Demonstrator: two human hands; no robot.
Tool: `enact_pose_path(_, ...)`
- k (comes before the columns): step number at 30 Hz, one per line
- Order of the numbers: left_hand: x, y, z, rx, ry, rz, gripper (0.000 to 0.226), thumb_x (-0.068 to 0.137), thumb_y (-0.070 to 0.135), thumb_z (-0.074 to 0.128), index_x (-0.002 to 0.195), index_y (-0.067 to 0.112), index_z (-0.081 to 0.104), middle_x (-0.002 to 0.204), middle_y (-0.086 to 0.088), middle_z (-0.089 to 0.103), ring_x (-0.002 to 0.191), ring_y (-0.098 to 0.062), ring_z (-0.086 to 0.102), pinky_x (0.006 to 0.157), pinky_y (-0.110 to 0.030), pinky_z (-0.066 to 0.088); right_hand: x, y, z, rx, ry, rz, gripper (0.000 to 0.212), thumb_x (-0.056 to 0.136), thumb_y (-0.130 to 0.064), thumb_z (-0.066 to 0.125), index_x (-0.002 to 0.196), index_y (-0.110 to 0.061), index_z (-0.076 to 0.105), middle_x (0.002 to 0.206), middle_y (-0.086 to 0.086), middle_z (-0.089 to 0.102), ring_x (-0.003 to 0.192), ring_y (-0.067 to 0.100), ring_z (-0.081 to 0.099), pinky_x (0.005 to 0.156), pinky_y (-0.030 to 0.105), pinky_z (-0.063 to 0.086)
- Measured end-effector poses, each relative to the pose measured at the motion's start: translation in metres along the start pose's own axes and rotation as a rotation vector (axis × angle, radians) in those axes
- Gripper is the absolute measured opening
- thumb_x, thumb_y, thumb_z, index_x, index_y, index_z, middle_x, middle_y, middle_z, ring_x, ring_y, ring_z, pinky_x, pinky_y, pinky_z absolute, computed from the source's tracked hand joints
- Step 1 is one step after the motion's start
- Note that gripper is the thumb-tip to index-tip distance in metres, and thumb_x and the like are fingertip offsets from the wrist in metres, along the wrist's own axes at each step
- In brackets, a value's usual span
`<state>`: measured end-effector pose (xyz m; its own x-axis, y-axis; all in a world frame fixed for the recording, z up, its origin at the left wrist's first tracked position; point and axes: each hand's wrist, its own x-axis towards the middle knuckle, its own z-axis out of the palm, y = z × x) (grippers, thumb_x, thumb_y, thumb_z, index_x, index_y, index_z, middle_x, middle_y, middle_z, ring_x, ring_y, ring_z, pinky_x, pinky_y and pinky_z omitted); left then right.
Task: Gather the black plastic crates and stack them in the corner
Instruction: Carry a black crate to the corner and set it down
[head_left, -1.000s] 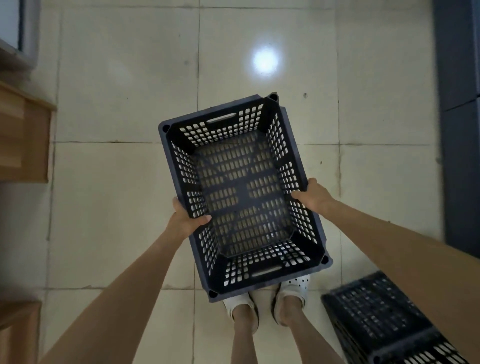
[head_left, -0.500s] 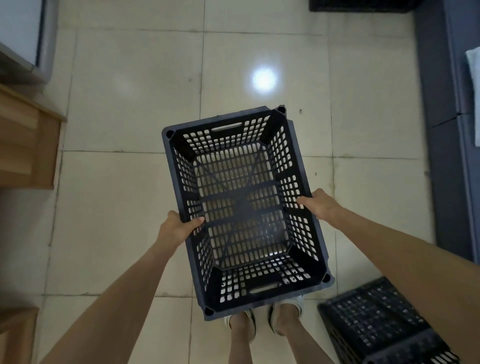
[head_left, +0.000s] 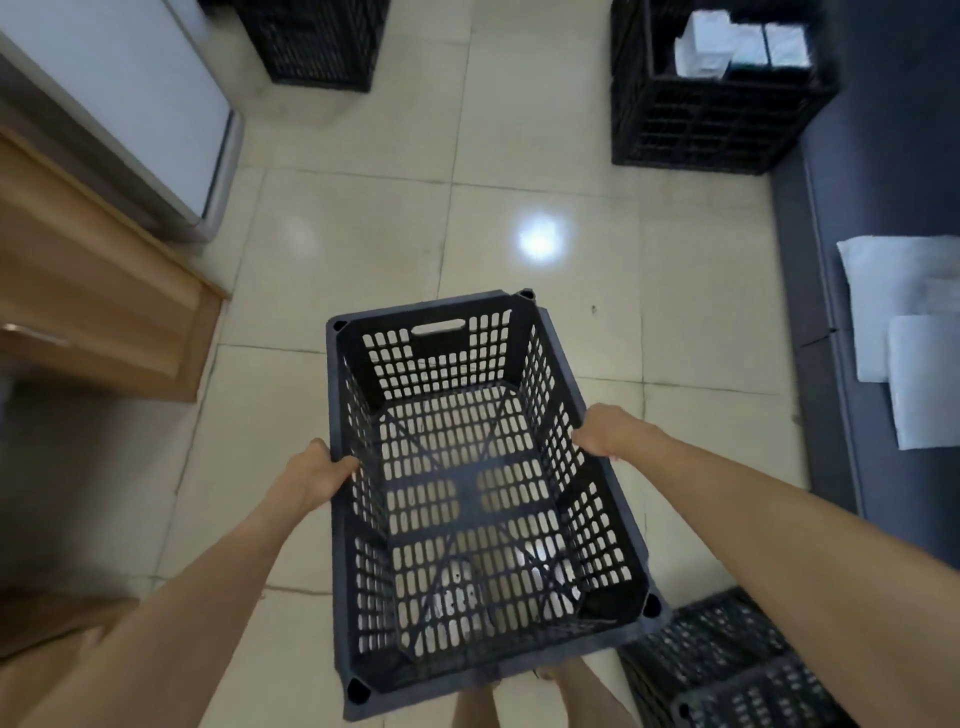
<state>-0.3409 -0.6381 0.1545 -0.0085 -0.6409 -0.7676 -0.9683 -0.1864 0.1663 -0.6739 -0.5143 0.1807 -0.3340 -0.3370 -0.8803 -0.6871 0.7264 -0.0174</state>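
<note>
An empty black plastic crate (head_left: 478, 499) is carried open side up in front of the body, clear of the tiled floor (head_left: 519, 156), probably so it travels level. The left hand (head_left: 317, 475) curls over its left rim and the right hand (head_left: 605, 431) curls over the right rim, both gripping firmly. Another crate on the floor (head_left: 727, 660) lies near the feet at right. Farther off, a stack of crates (head_left: 717, 104) holding white packages and a second dark crate (head_left: 317, 41) stand near the far wall.

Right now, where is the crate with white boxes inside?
In the head view, the crate with white boxes stands on the floor far ahead on the right, against the dark sofa.
</note>
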Motion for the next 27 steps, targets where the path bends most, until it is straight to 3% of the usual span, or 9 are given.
enact_pose_path(3,-0.047,-0.013,-0.03,0.026,0.016,-0.017,0.033,0.096,0.035,0.054,0.105,0.005,0.045,0.115,-0.019,0.061,0.088,-0.028,0.052,0.075,-0.034,0.04,-0.052,-0.017,-0.008,-0.065,-0.001,-0.02,0.039,0.099,-0.02,0.042,0.13,0.003,0.053,0.113,0.015,0.061,0.087,0.022,0.053,0.083,0.031,0.05)
enact_pose_path(5,-0.076,-0.023,-0.049,0.013,0.04,-0.016,0.038,0.097,0.032,0.054,0.116,0.0,0.046,0.12,-0.021,0.059,0.099,-0.033,0.056,0.079,-0.037,0.041,-0.086,-0.031,-0.018,-0.095,0.0,-0.035,0.041,0.101,-0.02,0.041,0.134,0.003,0.049,0.126,0.017,0.059,0.089,0.021,0.05,0.087,0.031,0.048)
enact_pose_path(8,-0.116,-0.035,-0.08,-0.033,0.094,-0.003,0.046,0.096,0.027,0.057,0.129,-0.002,0.043,0.128,-0.021,0.055,0.114,-0.036,0.055,0.089,-0.039,0.043,-0.133,-0.055,-0.031,-0.151,0.023,-0.079,0.041,0.102,-0.019,0.039,0.135,0.003,0.049,0.129,0.017,0.058,0.09,0.02,0.049,0.092,0.031,0.047)
enact_pose_path(12,-0.155,-0.057,-0.128,0.015,0.151,-0.002,0.042,0.094,0.032,0.058,0.124,0.004,0.046,0.111,-0.011,0.059,0.09,-0.022,0.054,0.077,-0.034,0.045,-0.185,-0.087,-0.049,-0.192,0.092,-0.132,0.037,0.101,-0.021,0.041,0.127,0.001,0.054,0.122,0.014,0.062,0.09,0.022,0.056,0.085,0.03,0.048)
enact_pose_path(15,-0.174,-0.073,-0.163,0.0,0.196,0.02,0.039,0.093,0.033,0.059,0.12,0.008,0.049,0.1,-0.003,0.057,0.084,-0.019,0.052,0.074,-0.031,0.043,-0.217,-0.114,-0.067,-0.224,0.122,-0.164,0.038,0.101,-0.022,0.04,0.13,0.0,0.052,0.129,0.014,0.058,0.111,0.026,0.059,0.094,0.033,0.047)
enact_pose_path(17,-0.186,-0.081,-0.182,-0.007,0.23,0.017,0.039,0.091,0.034,0.059,0.12,0.01,0.049,0.094,-0.001,0.054,0.084,-0.02,0.055,0.075,-0.031,0.047,-0.233,-0.131,-0.077,-0.216,0.133,-0.175,0.039,0.1,-0.023,0.042,0.131,-0.001,0.051,0.13,0.013,0.057,0.114,0.027,0.058,0.098,0.034,0.048)
enact_pose_path(20,-0.206,-0.09,-0.204,-0.012,0.265,-0.005,0.044,0.092,0.037,0.057,0.125,0.01,0.048,0.102,-0.005,0.058,0.093,-0.024,0.061,0.084,-0.036,0.052,-0.25,-0.155,-0.088,-0.216,0.15,-0.206,0.04,0.1,-0.027,0.045,0.131,-0.002,0.05,0.128,0.013,0.058,0.109,0.024,0.059,0.101,0.036,0.048)
enact_pose_path(27,-0.247,-0.111,-0.216,-0.111,0.339,-0.076,0.045,0.092,0.034,0.058,0.126,0.01,0.043,0.117,-0.012,0.061,0.102,-0.028,0.063,0.091,-0.045,0.053,-0.266,-0.195,-0.104,-0.221,0.073,-0.356,0.038,0.096,-0.018,0.051,0.129,-0.001,0.057,0.132,0.018,0.058,0.124,0.033,0.054,0.107,0.043,0.042)
